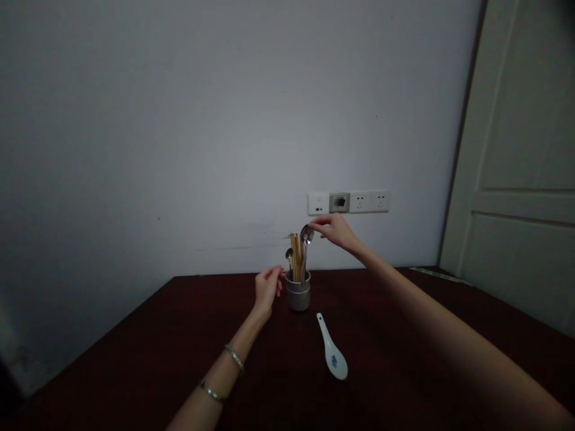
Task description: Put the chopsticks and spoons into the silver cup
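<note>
A grey metal utensil holder (298, 299) stands upright towards the back of the table. It contains several wooden chopsticks (295, 258), a small metal spoon (289, 255) on the left and a larger metal spoon (306, 234) on the right, bowls upward. My right hand (331, 229) pinches the larger spoon by its bowl, the handle reaching down into the holder. At the left rim of the holder, my left hand (268, 288) has its fingers closed, fingertips against the rim. Nearer me, a white soup spoon (333, 353) with a blue pattern lies on the table.
The dark red table (148, 353) reaches back to a pale wall (202, 149). Sockets and a switch (339, 202) are set in the wall behind my right hand. A panelled door (525, 143) stands at the right. A thin strip (440, 275) lies by the back right edge.
</note>
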A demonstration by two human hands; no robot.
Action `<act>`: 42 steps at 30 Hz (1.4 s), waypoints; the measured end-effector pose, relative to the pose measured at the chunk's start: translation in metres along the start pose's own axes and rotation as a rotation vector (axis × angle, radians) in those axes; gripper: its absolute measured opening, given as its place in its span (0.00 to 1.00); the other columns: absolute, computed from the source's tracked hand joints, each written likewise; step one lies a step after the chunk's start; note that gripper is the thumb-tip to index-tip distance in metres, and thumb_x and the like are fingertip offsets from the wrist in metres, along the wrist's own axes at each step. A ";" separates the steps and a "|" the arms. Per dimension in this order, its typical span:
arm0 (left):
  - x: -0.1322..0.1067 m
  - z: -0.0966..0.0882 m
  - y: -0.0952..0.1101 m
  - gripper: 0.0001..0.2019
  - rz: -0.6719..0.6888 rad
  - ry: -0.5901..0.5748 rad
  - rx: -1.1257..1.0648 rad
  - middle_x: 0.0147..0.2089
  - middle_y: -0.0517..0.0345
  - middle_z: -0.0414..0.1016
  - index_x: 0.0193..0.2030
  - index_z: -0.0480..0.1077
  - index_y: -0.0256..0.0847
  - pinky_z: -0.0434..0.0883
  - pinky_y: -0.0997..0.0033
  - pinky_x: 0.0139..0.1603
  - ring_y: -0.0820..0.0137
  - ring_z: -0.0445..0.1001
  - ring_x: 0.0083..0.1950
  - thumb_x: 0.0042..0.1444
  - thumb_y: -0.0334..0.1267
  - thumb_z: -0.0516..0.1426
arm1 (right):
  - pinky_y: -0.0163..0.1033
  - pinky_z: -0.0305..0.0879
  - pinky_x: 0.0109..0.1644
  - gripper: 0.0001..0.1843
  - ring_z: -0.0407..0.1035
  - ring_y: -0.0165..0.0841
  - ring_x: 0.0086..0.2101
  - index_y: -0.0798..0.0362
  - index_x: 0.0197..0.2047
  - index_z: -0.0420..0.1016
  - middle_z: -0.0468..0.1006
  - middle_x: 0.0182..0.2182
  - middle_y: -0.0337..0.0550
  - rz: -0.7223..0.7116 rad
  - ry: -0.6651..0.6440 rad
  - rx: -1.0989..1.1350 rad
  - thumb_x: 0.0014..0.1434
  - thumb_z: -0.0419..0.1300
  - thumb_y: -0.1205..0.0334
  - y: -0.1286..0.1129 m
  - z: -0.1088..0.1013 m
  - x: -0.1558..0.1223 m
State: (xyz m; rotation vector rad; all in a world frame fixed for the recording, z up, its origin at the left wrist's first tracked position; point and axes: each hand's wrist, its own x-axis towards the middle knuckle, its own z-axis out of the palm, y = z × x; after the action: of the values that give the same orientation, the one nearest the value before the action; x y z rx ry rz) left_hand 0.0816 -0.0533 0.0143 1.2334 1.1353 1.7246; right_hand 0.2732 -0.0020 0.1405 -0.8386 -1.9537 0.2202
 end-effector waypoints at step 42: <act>0.018 -0.050 -0.083 0.13 -0.305 0.136 0.061 0.22 0.61 0.67 0.36 0.64 0.33 0.54 0.81 0.14 0.82 0.58 0.14 0.51 0.42 0.48 | 0.32 0.60 0.35 0.12 0.70 0.33 0.35 0.52 0.35 0.77 0.78 0.33 0.45 0.239 -0.298 -0.440 0.53 0.54 0.59 0.032 0.083 -0.022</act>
State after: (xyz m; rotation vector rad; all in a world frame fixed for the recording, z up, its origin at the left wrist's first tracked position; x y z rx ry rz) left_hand 0.0340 -0.0202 -0.0656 0.9310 1.3872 1.5692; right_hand 0.2252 0.0239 0.0664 -1.3963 -2.2159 0.0536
